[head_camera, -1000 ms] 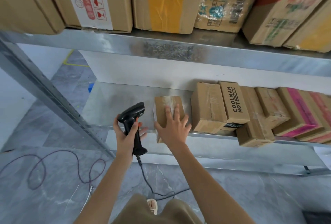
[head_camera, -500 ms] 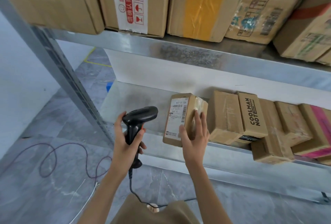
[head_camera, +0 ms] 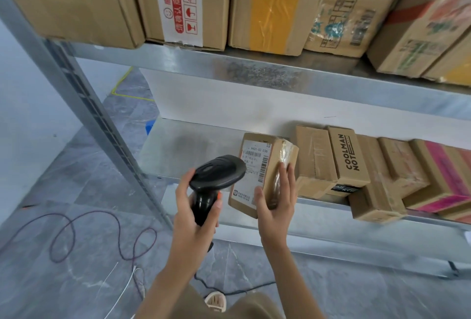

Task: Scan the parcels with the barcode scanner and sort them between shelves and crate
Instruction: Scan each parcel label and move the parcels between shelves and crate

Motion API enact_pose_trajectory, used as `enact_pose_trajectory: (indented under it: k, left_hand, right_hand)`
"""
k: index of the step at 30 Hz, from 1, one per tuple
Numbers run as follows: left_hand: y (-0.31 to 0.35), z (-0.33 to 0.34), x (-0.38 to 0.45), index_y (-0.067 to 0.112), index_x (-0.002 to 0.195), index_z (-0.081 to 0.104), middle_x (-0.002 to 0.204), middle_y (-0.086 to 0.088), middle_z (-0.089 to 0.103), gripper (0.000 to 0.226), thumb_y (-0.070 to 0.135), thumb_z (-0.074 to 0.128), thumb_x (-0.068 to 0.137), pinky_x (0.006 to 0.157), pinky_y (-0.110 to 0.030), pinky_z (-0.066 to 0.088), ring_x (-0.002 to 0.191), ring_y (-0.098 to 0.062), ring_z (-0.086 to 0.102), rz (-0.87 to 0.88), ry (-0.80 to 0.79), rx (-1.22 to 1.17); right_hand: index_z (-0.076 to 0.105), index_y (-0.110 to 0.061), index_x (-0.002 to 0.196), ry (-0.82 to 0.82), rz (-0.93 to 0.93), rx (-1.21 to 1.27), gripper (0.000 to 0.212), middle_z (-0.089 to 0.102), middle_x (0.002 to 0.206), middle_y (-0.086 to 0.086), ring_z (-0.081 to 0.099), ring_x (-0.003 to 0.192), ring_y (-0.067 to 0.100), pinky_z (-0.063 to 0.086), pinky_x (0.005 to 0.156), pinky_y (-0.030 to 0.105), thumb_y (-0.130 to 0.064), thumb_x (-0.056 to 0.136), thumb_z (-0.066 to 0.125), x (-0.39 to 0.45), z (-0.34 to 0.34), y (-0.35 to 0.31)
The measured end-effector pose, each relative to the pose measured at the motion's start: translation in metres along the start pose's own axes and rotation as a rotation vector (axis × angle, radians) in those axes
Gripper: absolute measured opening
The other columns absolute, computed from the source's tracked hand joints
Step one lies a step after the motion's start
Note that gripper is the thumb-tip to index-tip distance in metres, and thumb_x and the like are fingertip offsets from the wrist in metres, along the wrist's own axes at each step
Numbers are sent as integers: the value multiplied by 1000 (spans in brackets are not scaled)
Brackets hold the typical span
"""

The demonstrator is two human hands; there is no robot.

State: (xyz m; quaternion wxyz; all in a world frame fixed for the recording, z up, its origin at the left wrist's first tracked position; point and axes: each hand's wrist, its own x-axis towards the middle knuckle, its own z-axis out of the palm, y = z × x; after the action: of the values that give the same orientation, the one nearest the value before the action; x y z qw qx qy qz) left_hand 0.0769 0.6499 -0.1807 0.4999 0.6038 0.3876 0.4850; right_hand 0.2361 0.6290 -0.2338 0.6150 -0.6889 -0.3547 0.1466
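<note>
Black and corded, the barcode scanner (head_camera: 214, 183) sat upright in the left hand (head_camera: 196, 214), fingers wrapped round its grip, head aimed at a label. That white label faced it from a cardboard parcel (head_camera: 265, 173), tilted up at the lower shelf's (head_camera: 331, 227) front edge. The right hand (head_camera: 276, 206) clasped the parcel's near corner, thumb across the label, fingers along its side. More boxes (head_camera: 349, 165) crowded just beside it.

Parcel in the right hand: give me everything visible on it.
The parcel is a small brown cardboard box, taped over its top. A white shipping label with barcodes faces the barcode scanner. It stands tilted at the lower shelf's front edge. The right hand grips its near side; the scanner head partly covers the label.
</note>
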Motion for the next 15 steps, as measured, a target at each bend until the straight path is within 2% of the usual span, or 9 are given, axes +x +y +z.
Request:
enact_pose_trajectory:
  k: [3, 6, 9, 11, 13, 15]
  left_hand:
    - [-2, -2, -2, 72, 127, 31, 90, -1, 68, 65, 30, 64, 90, 58, -29, 52, 60, -16, 58, 11, -18, 39]
    - [0, -14, 5, 71, 130, 31, 99, 7, 70, 62, 41, 65, 87, 64, -31, 54, 66, -10, 62, 51, -73, 105]
    - [4, -36, 26, 74, 130, 28, 113, 18, 66, 62, 49, 61, 84, 84, -32, 54, 93, -5, 65, 129, -194, 223]
    - [9, -50, 42, 74, 133, 25, 120, 17, 63, 64, 50, 59, 85, 94, -29, 51, 105, -3, 64, 196, -256, 303]
    - [16, -58, 55, 76, 134, 21, 117, 27, 62, 66, 52, 57, 84, 92, -22, 49, 101, -3, 64, 242, -312, 380]
    - [20, -62, 64, 81, 131, 16, 119, 36, 55, 67, 56, 55, 82, 87, -17, 46, 102, -10, 62, 288, -348, 471]
  right_hand:
    - [38, -34, 151, -8, 6, 6, 70, 22, 160, -20, 22, 147, 6, 46, 107, 52, -48, 86, 60, -3, -4, -1]
    - [42, -46, 147, -99, 75, 76, 68, 25, 159, -21, 30, 146, 15, 51, 102, 52, -48, 83, 65, 4, -12, -4]
    - [47, -46, 143, -239, 114, 144, 66, 32, 155, -18, 38, 143, 13, 57, 96, 39, -43, 81, 69, 20, -26, -15]
    - [50, -43, 141, -311, 134, 163, 64, 34, 154, -16, 41, 140, 12, 58, 94, 36, -41, 80, 69, 31, -33, -23]
    - [52, -43, 139, -353, 149, 160, 61, 35, 154, -14, 43, 139, 13, 57, 95, 39, -37, 81, 69, 38, -39, -29]
    - [52, -42, 138, -372, 160, 163, 59, 37, 153, -12, 44, 138, 14, 58, 94, 39, -32, 82, 67, 42, -43, -33]
